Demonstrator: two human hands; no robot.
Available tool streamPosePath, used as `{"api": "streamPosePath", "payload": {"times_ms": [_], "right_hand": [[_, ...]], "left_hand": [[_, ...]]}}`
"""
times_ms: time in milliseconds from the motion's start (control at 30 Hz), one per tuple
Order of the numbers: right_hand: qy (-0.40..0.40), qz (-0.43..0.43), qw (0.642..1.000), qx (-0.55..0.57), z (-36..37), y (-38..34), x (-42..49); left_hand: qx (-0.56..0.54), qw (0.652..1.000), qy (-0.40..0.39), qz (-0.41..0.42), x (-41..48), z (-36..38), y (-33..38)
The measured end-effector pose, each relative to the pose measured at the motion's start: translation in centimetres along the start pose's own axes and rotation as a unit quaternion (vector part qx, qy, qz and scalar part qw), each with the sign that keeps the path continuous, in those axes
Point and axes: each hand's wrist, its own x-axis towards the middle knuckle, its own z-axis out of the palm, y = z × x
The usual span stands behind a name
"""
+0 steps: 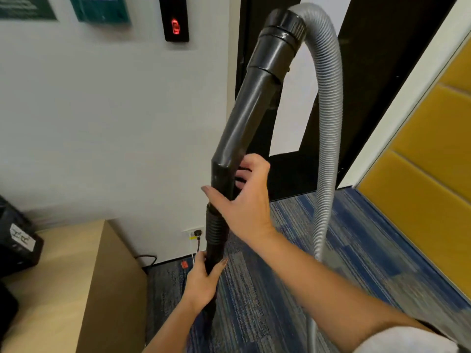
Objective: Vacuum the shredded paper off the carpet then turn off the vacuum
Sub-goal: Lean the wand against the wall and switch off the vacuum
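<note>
two hands on the wand, no paper in sight yet

both of your hands hold the black wand [244,118], which stands nearly upright in front of you. your right hand [244,202] wraps the tube just below its bend, thumb across the front and fingers round the back. your left hand [204,278] grips lower down, under the ribbed collar. the grey hose [328,123] arches over the top and drops to your right.

the blue striped carpet [356,250] shows no shredded paper in this view, and the nozzle end is hidden below your left arm, so i cannot tell where it sits. the step in hand looks like getting the wand set for sweeping.

to do it well, tip your head down until nozzle and paper both show. keep the right hand steering and the left steadying. let the hose hang free beside you, away from the plug [196,234] in the wall socket. work in slow, overlapping passes, clear of the pale worktop [63,276] on your left.
</note>
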Motion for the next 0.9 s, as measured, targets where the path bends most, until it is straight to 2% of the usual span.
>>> {"api": "streamPosePath", "payload": {"times_ms": [67, 200, 333, 567, 900], "right_hand": [[-0.113, 0.098, 0.987, 0.056, 1.1, -1.5, 1.6], [-0.202, 0.09, 0.975, 0.003, 3.9, -3.3, 4.1], [-0.303, 0.099, 0.946, -0.054, 6.1, -4.3, 7.2], [-0.334, 0.071, 0.931, -0.131, 7.5, -4.8, 11.6], [-0.355, -0.015, 0.927, -0.123, 12.6, -5.5, 11.6]], "left_hand": [[-0.018, 1.0, -0.008, 0.007, 0.6, -1.2, 0.4], [-0.051, 0.999, 0.008, 0.003, 2.0, -3.8, 1.3], [-0.086, 0.996, 0.013, -0.025, 3.1, -5.9, 1.8], [-0.081, 0.995, 0.015, -0.057, 5.2, -6.7, 3.5], [-0.1, 0.986, 0.093, -0.093, 7.2, -8.8, 4.3]]}}
